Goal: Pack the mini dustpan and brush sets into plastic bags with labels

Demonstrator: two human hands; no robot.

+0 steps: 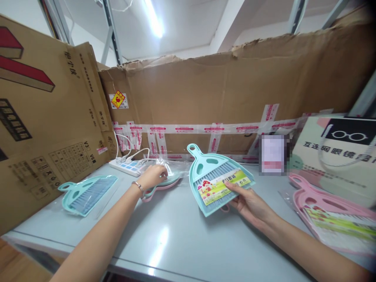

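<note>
My right hand [249,201] grips a light-blue dustpan [192,184] by its lower right edge, thumb on its printed card [213,190]. The dustpan is tilted up above the table, a grey-bristled brush [210,176] nested in it. My left hand [154,176], a bracelet on its wrist, reaches over the table's back part. Its fingers are curled on a clear plastic bag [173,164]. Under and beside that hand lie a green piece and a pink piece [169,186], partly covered by the hand and plastic.
Another light-blue dustpan with brush [89,194] lies at the left. A pink set [329,207] lies at the right, before a paper bag [337,156]. Behind stand a power strip [126,166] with cables and a large cardboard sheet [205,94]. A carton [49,129] borders the left.
</note>
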